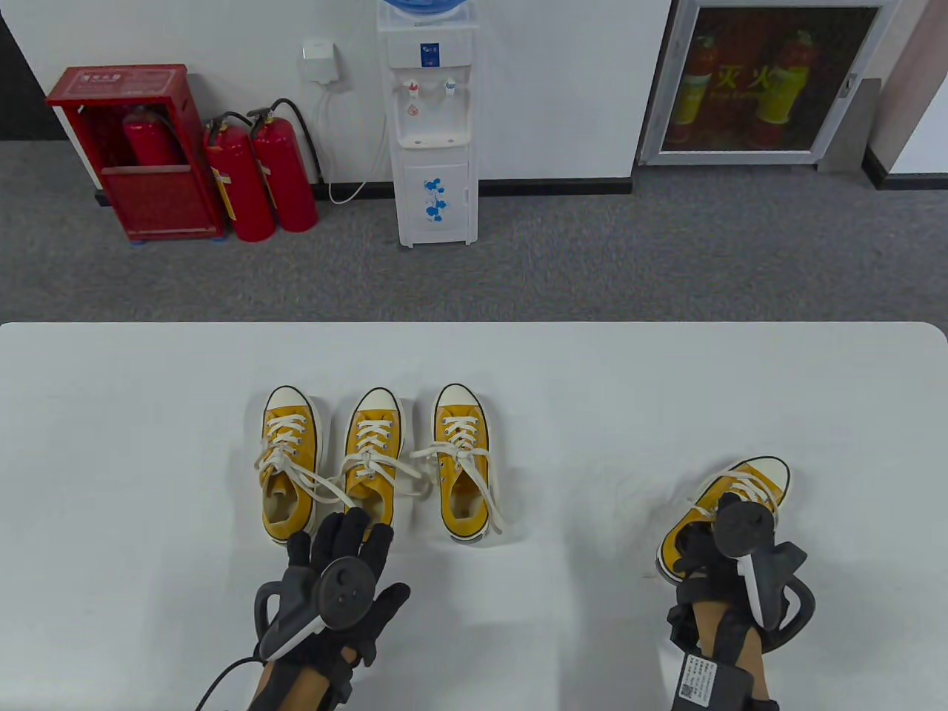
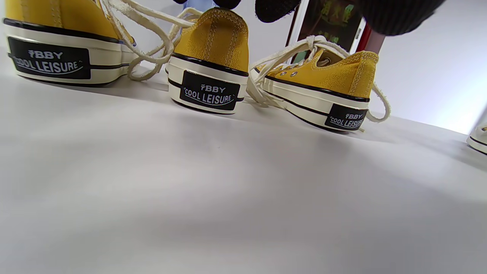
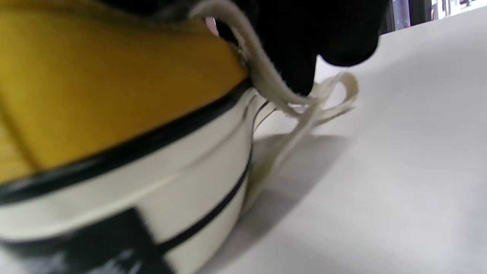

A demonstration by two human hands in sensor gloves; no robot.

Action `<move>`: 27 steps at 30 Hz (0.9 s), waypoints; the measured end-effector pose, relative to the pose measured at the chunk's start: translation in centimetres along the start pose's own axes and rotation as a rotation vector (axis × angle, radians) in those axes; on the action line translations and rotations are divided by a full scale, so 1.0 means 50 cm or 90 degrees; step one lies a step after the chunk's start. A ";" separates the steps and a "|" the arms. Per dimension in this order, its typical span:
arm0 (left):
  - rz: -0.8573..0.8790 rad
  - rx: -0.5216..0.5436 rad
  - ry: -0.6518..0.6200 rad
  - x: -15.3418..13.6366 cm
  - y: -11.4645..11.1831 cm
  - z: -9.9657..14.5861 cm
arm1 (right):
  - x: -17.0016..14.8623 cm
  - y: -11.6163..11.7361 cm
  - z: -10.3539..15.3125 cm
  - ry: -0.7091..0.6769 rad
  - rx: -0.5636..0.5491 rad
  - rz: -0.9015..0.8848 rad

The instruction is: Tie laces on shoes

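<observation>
Three yellow canvas shoes stand in a row with toes pointing away: left shoe (image 1: 289, 463), middle shoe (image 1: 374, 459), third shoe (image 1: 463, 459). Their cream laces lie loose and untied, some trailing onto the table. My left hand (image 1: 348, 529) is open with fingers spread, just behind the middle shoe's heel (image 2: 213, 57). A fourth yellow shoe (image 1: 740, 492) lies angled at the right. My right hand (image 1: 700, 544) grips its heel end. In the right wrist view the gloved fingers (image 3: 323, 34) sit on the collar beside a loose lace (image 3: 262, 80).
The white table (image 1: 148, 444) ends at a far edge (image 1: 474, 326). Beyond it on the floor stand a water dispenser (image 1: 433, 148) and red fire extinguishers (image 1: 259, 178). The fourth shoe's sole edge shows at the far right of the left wrist view (image 2: 478, 140).
</observation>
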State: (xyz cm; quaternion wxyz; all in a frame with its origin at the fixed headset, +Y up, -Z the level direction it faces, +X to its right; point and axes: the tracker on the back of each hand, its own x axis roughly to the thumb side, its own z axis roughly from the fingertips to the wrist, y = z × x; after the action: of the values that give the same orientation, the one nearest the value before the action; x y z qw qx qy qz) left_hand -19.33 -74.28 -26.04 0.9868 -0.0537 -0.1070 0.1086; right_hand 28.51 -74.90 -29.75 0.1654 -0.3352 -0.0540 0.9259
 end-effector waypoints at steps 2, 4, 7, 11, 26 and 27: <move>0.000 0.000 0.000 0.000 0.000 0.000 | 0.000 0.000 -0.003 0.002 -0.009 0.008; -0.001 -0.001 0.001 0.000 0.000 0.000 | 0.000 0.001 -0.008 0.002 -0.035 0.018; 0.000 -0.002 0.001 -0.001 0.000 0.000 | -0.001 0.003 -0.012 0.003 -0.055 0.030; 0.000 -0.002 0.002 -0.001 0.000 -0.001 | 0.003 0.003 -0.016 0.000 -0.076 0.044; 0.002 0.004 0.002 -0.003 0.001 -0.001 | -0.001 -0.012 -0.015 -0.027 -0.117 -0.034; 0.001 0.005 0.003 -0.004 0.002 -0.001 | 0.001 -0.015 -0.012 -0.036 -0.115 -0.045</move>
State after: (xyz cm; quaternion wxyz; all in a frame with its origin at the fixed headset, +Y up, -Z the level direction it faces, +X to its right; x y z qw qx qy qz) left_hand -19.50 -74.25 -26.14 0.9871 -0.0505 -0.1046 0.1099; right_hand 29.05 -74.16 -30.08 0.1655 -0.3202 -0.1533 0.9201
